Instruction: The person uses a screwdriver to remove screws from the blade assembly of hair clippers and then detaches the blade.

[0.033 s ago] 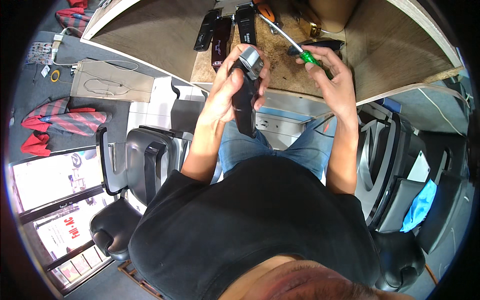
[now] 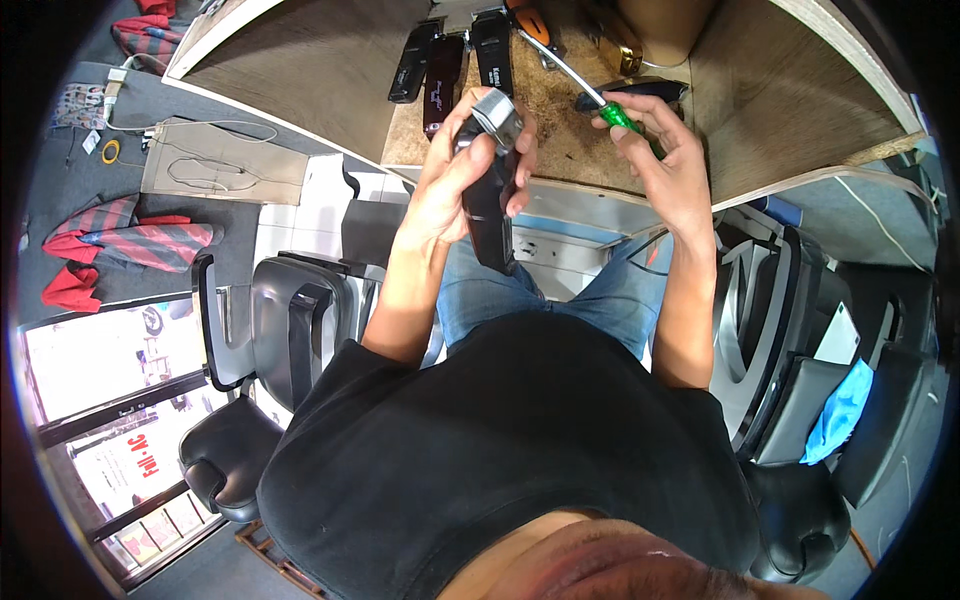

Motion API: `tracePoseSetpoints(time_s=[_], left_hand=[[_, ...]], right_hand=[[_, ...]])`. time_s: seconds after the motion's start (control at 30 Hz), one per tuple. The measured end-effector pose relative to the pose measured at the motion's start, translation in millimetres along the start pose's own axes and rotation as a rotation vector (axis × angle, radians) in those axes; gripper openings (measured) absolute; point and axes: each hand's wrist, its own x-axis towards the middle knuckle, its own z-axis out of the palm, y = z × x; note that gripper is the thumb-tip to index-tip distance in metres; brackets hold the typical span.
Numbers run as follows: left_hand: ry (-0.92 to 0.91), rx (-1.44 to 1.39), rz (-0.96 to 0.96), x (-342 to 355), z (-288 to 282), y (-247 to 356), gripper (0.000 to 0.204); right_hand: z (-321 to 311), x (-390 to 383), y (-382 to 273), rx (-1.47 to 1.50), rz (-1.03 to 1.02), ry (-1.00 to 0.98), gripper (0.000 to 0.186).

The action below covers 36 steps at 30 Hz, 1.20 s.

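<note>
My left hand [image 2: 445, 185] is wrapped around a black hair clipper [image 2: 488, 215], with its silver blade head [image 2: 497, 118] pointing up and away from me. In my right hand [image 2: 675, 170] is a screwdriver [image 2: 618, 116] with a green see-through handle, held between thumb and fingers. Its metal shaft slants up and left over the shelf, apart from the held clipper. On the brown shelf [image 2: 570, 150] lie a black clipper [image 2: 410, 68], a dark maroon clipper [image 2: 445, 80] and another black clipper [image 2: 493, 55]. A dark curved object [image 2: 660, 92] sits behind the screwdriver handle.
An orange-and-black tool [image 2: 532, 25] and a gold clipper [image 2: 627, 55] lie farther back. Wooden side panels [image 2: 800, 100] flank the shelf. Black chairs [image 2: 290, 310] stand on both sides, a blue cloth [image 2: 840, 410] on the right. Red-and-grey cloth [image 2: 135, 235] is at left.
The clipper in my left hand has tilted slightly, its blade head shifting a little left and up. My right hand and the screwdriver look unmoved.
</note>
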Motion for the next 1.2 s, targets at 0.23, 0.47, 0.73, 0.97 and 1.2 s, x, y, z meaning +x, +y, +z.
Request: tracePoseSetpoints(time_s=[0.23,0.47,0.73,0.97,1.2], left_hand=[[0.170,0.316,-0.015,8,2,17,0.052],[0.192,0.204,-0.104,5,4,14,0.056],[0.150,0.375,0.001,9,3,24,0.057],[-0.033,0.702,0.104,0,-4,39,0.057],[-0.079,0.826,0.046,-4,3,43,0.049]], right_hand=[[0,1,0,0.003,0.034,0.007,0.035],[0,1,-2,0.030,0.071,0.003,0.033],[3,-13,-5,-0.063,-0.033,0.114,0.033],[-2,-68,-57,-0.293,-0.172,0.176,0.023],[-6,-77,-65,-0.316,-0.159,0.087,0.025]])
